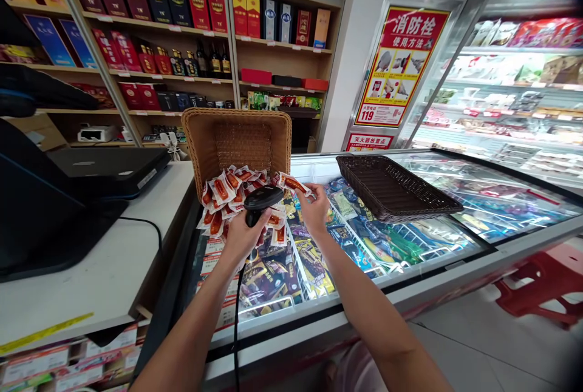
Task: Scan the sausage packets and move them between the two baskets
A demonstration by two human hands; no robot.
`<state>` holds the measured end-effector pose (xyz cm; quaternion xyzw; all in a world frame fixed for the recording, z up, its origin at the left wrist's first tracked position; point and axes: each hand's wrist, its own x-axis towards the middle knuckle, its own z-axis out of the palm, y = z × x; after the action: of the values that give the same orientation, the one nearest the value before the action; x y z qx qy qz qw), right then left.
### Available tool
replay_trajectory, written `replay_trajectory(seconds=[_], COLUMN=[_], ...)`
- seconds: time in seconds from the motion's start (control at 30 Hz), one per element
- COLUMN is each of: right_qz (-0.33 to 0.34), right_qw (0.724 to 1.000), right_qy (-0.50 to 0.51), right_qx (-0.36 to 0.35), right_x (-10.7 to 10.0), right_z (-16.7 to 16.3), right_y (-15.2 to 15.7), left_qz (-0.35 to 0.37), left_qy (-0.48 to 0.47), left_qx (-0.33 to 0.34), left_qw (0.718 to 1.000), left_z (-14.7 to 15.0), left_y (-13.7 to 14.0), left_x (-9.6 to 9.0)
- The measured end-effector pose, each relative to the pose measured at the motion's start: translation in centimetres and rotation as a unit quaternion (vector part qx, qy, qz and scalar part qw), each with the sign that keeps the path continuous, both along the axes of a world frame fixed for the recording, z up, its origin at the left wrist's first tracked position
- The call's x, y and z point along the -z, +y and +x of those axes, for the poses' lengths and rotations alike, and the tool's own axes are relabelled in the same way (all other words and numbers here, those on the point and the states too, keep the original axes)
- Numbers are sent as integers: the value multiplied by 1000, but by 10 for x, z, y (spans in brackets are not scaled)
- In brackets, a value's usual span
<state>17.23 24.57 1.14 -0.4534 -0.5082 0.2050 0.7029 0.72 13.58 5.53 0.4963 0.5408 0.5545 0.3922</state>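
My left hand is wrapped round the grip of a black barcode scanner, whose cord hangs down in front of the freezer. Between the fingertips of my right hand is a small clear-wrapped sausage, held just right of the scanner's head. Behind both hands a tan wicker basket lies tipped on its side, mouth toward me. From it a pile of wrapped sausages spills onto the freezer's glass top; the scanner and my left hand hide part of the pile.
A dark brown woven tray rests on the chest freezer to the right. At left stands a white counter with black checkout equipment. Shelves of boxed bottles line the back wall. A red stool is at lower right.
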Motion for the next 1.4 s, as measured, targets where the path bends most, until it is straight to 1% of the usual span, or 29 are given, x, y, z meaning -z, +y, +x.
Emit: replay_trajectory(seconds=[0.27, 0.4, 0.53, 0.6, 0.67, 0.73, 0.8, 0.87, 0.9, 0.93, 0.97, 1.03, 1.07, 1.1, 1.13, 1.17, 1.23, 1.27, 1.33, 1.4], right_qz=[-5, -3, -20, -28, -24, -8, 17, 44, 54, 59, 57, 30, 11, -7, -24, -40, -78, -101, -151, -186], right_qw=[1000, 1000, 1000, 999, 989, 961, 928, 908, 905, 908, 918, 946, 960, 970, 971, 963, 924, 904, 880, 869], right_qy=[-13, -16, -5, 38, 132, 249, 336, 377, 380, 373, 355, 282, 225, 154, 71, -17, -169, -219, -268, -282], right_qx=[-3, 5, 7, 23, 66, 119, 159, 180, 182, 178, 170, 157, 166, 189, 225, 266, 333, 352, 362, 360], right_x=[0, 0, 1, 2, 2, 2, 2, 5, 6, 7, 8, 9, 10, 10, 10, 10, 12, 13, 16, 20], right_z=[0, 0, 4, 14, 33, 58, 85, 107, 115, 120, 122, 123, 122, 122, 122, 123, 127, 130, 136, 140], right_y=[-1, -2, 8, 22, 39, 54, 67, 74, 77, 78, 78, 75, 72, 68, 63, 59, 50, 47, 45, 45], left_qz=[22, 14, 12, 15, 17, 19, 21, 22, 21, 21, 21, 21, 19, 17, 15, 12, 11, 12, 11, 10], left_qy=[22, 18, 13, 4, -6, -18, -33, -40, -44, -49, -56, -72, -77, -79, -81, -84, -90, -92, -94, -96], left_qx=[-7, -11, -17, -24, -23, -22, -30, -39, -40, -41, -41, -41, -41, -42, -44, -45, -48, -49, -49, -47], left_qw=[999, 1000, 1000, 1000, 1000, 999, 999, 998, 998, 998, 997, 996, 996, 996, 996, 995, 995, 995, 994, 994], left_z=[1, 0, 0, -1, -3, -5, -7, -9, -9, -10, -10, -11, -12, -13, -14, -14, -16, -16, -17, -17], left_y=[0, 0, 3, 6, 8, 9, 9, 10, 10, 10, 10, 10, 11, 11, 11, 11, 11, 10, 10, 9], left_x=[3, 3, 5, 6, 7, 6, 4, 3, 2, 1, 0, -1, -2, -2, -3, -3, -4, -4, -5, -7])
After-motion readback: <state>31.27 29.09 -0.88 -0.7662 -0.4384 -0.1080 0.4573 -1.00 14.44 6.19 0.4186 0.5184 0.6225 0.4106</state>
